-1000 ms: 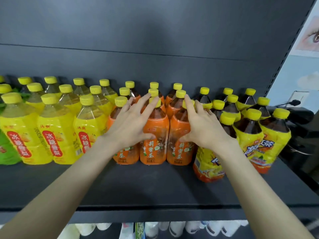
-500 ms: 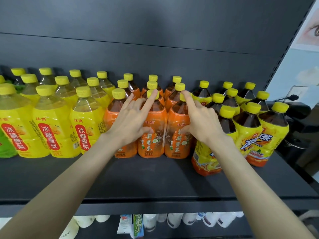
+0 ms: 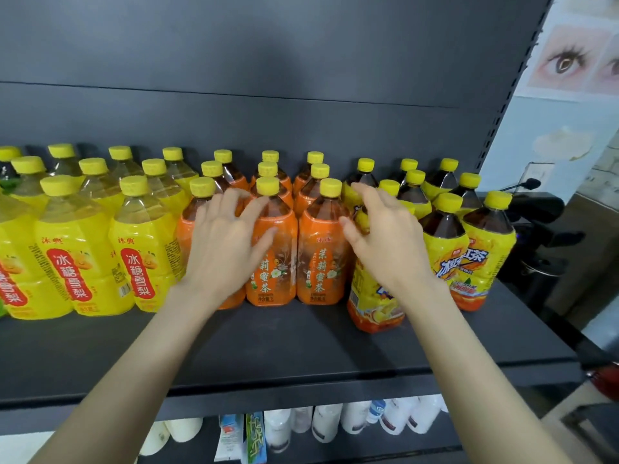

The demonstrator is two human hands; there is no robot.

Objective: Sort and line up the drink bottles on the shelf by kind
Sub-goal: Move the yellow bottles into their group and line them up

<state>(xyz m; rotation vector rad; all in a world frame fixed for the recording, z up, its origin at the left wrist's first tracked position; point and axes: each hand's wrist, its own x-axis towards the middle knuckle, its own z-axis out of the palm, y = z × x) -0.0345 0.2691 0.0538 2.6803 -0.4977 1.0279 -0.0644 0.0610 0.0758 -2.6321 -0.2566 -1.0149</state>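
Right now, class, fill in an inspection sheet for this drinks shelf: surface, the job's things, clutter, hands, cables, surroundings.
Surface: dark shelf, front strip bare.
Job's things: yellow pear-drink bottles left; orange jasmine-tea bottles centre; iced-tea bottles right, one iced-tea bottle standing forward of its row.
Clutter: green bottle at far left edge, mostly cut off.
Hands: left hand open over the orange bottles; right hand open, fingers curled, by the forward bottle; contact unclear.
Cables: nothing seen.
Surroundings: white bottles on the shelf below; eye poster on the right wall.
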